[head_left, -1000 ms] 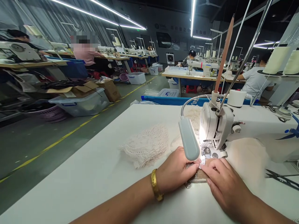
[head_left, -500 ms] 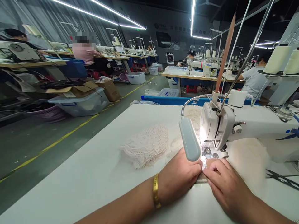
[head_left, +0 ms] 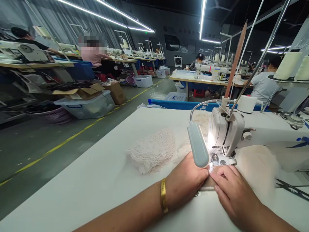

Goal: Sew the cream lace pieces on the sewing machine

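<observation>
Head view: lower right, left hand (head_left: 185, 182) pinches a pale piece (head_left: 210, 169) at the machine (head_left: 223, 130); right hand (head_left: 238, 193) fingertips meet it, grip unclear. Piece isn't off yet, so I'd call it mid-job. Stitching hidden; can't tell what's left. Lace (head_left: 155, 149), centre, untouched.

Place was pretty gloomy up top, ceiling (head_left: 188, 6) nearly black with long white tube lights (head_left: 202, 19) blazing under it. Grey pleated curtains (head_left: 55, 19) hung down the left, and the far wall (head_left: 154, 21) was dark grey with some lettering. Floor (head_left: 31, 141) was a dull grey-green, yellow line (head_left: 59, 147) running along the aisle, wood-edged tables (head_left: 180, 79) on both sides of it
</observation>
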A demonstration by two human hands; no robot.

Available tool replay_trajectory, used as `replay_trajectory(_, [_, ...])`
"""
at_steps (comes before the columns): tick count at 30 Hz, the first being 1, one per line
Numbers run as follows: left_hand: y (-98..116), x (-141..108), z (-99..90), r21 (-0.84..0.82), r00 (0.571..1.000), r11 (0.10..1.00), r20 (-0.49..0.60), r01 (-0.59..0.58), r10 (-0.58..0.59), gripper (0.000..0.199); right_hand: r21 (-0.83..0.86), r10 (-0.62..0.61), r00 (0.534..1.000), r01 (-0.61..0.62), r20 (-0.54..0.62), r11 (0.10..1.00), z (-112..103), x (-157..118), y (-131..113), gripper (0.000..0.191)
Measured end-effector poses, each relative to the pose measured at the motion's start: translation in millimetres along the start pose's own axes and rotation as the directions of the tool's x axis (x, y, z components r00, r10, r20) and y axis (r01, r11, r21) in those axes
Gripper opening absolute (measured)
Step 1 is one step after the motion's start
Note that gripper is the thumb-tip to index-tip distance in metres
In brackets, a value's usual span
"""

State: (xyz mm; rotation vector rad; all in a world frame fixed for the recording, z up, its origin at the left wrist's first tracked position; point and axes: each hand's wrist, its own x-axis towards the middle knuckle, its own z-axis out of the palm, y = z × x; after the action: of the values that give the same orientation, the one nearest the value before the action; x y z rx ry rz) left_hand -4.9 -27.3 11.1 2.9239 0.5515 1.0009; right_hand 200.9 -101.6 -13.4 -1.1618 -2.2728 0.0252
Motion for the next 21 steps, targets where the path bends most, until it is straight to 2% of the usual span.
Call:
replay_trajectory(12, [-1.5,-3.1,2.8,0.021,0.999,1.0,0.031,0.023,-0.024,0.032,-0.041,0.049,0.996,-0.046,0.08,0.998,-1.9,1.7,1.0,0.024])
replay_trajectory(21, [-1.5,4.8,0.2,0.039,0.997,0.997,0.027,0.067,-0.068,0.036,-0.09,0.105,0.987,-0.094,0.124,0.991,-2.5,6.7,4.2,0.027])
